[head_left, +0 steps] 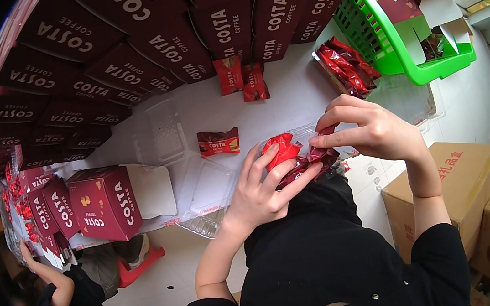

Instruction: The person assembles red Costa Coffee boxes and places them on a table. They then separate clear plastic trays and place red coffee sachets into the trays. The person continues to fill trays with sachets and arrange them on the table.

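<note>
My left hand (261, 190) curls its fingers over small shiny snack packets (282, 147), bright red and dark red, at the table's near edge. Opposite it, my right hand (371, 129) pinches a dark red snack packet (323, 153) between thumb and fingers. Part of a clear plastic tray (302, 132) shows behind the packets; how it is held is hidden. A single red and maroon packet (219, 143) lies flat just left of my hands. Farther back, two red packets (229, 75) lie side by side, one overlapping the other.
Stacked maroon boxes (165, 44) wall the table's far side. Back right stand a filled tray of red packets (346, 68) and a green basket (389, 36) with boxes. Clear trays (199, 188) and an open-flapped maroon box (103, 202) lie left. Cartons (446, 186) stand right; another person (66, 293) works left.
</note>
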A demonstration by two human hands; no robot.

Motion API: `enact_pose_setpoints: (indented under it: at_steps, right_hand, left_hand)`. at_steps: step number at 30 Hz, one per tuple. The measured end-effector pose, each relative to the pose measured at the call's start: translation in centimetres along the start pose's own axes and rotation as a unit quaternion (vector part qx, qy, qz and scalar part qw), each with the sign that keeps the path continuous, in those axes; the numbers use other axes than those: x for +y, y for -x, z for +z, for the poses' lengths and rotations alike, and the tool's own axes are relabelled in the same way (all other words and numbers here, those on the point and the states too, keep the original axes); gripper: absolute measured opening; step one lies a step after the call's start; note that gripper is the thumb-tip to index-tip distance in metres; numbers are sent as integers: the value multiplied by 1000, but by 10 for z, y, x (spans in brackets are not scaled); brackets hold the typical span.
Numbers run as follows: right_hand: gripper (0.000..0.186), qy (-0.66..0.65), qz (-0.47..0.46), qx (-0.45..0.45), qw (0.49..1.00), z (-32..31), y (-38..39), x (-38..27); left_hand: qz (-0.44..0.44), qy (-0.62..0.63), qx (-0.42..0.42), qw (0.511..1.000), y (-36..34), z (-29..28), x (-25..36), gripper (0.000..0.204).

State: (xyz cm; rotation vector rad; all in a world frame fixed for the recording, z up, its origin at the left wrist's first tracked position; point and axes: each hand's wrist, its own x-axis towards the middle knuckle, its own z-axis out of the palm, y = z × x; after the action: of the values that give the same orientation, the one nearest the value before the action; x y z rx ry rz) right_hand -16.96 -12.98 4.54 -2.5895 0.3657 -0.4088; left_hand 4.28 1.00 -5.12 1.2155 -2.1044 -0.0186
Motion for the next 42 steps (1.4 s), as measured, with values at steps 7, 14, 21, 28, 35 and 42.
enact_pose_setpoints:
  at_steps: [7,14,21,28,35,42]
  right_hand:
    - [39,30,-12,-15,999,9,-2,-2]
    - [37,82,18,-60,995,11,3,-8]
    - [36,102,15,-41,994,6,-9,-11]
    - [44,162,20,46,986,32,-52,24]
    - [31,272,-27,41,961,56,-81,48]
    - [29,282,20,19,959,42,-66,35]
  left_hand:
    - [-5,0,1,1000,1,1,1,61]
    - [-7,-3,-4,1000,2,2,1,60]
    - [-4,-15,-62,998,-7,-9,4,61]
    - [-10,-7,-51,999,-7,-6,6,64]
    - [-4,1,-45,999,-5,-4,4,65]
    - [-9,0,-47,999,-5,-4,5,64]
